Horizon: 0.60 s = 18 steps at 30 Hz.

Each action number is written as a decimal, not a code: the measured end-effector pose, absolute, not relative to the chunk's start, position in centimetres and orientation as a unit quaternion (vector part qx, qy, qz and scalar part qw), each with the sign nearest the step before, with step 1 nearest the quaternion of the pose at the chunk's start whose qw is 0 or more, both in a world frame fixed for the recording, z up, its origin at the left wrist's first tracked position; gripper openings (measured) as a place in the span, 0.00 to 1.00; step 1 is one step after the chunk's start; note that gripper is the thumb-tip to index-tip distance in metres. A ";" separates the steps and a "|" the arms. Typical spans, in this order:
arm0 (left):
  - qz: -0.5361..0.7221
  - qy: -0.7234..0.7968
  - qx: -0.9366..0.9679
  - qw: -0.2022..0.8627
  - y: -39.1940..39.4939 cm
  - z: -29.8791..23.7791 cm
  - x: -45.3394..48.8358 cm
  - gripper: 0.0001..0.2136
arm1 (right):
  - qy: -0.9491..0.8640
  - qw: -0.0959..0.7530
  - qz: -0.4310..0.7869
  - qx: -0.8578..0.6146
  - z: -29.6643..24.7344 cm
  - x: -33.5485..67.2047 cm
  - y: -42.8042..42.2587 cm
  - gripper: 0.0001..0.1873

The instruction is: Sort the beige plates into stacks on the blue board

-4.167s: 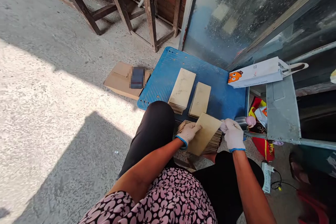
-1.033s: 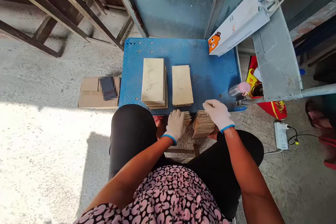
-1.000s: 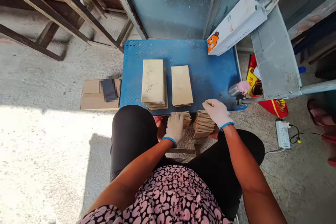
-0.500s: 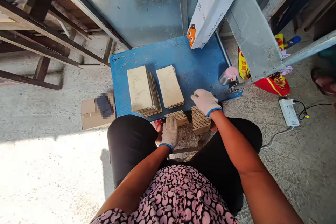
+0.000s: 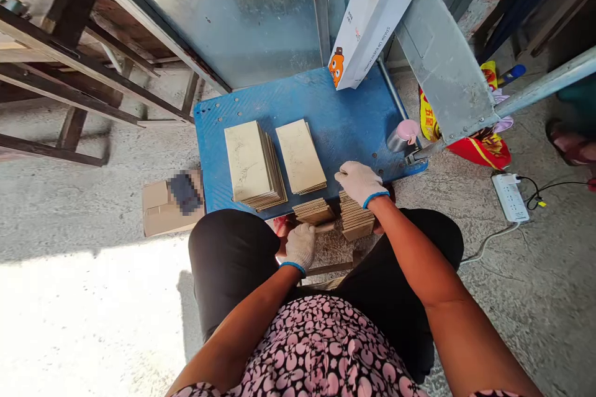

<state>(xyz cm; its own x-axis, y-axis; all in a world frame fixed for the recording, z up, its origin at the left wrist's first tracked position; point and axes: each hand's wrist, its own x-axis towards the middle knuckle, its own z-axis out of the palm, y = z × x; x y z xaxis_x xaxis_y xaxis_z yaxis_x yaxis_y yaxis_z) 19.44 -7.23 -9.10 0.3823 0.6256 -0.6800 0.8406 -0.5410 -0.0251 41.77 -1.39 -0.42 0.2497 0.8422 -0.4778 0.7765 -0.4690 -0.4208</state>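
Note:
I wear white gloves with blue cuffs. My right hand lies palm down, fingers curled over the top of a stack of thin wooden sheets between my knees. My left hand grips the near end of a lower stack of sheets just left of it. Both stacks sit at the near edge of a blue board on the floor. Two more stacks lie flat on the board, a thick one and a thinner one.
A white paper bag with an orange cartoon leans at the board's far edge. A metal cup with a pink lid stands at its right side, beside a grey metal chute. Folded cardboard lies left; a power strip lies right.
Earlier both hands held one fanned stack under a loose sheet. It now stands as two stacks, my right hand on one. My left hand has slid back to the other stack's near end.

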 end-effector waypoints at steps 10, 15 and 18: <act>-0.359 0.442 0.774 0.276 -6.3 -10.5 19.5 0.21 | -0.518 0.019 0.342 -0.784 -1.1 41.7 -1.5 0.15; -0.361 0.443 0.762 0.305 -4.9 -10.5 19.6 0.19 | -0.527 -0.017 0.356 -0.772 -1.9 41.4 -1.5 0.14; -0.370 0.432 0.761 0.313 -3.8 -9.5 19.7 0.16 | -0.537 -0.028 0.363 -0.761 -2.2 41.2 -1.3 0.14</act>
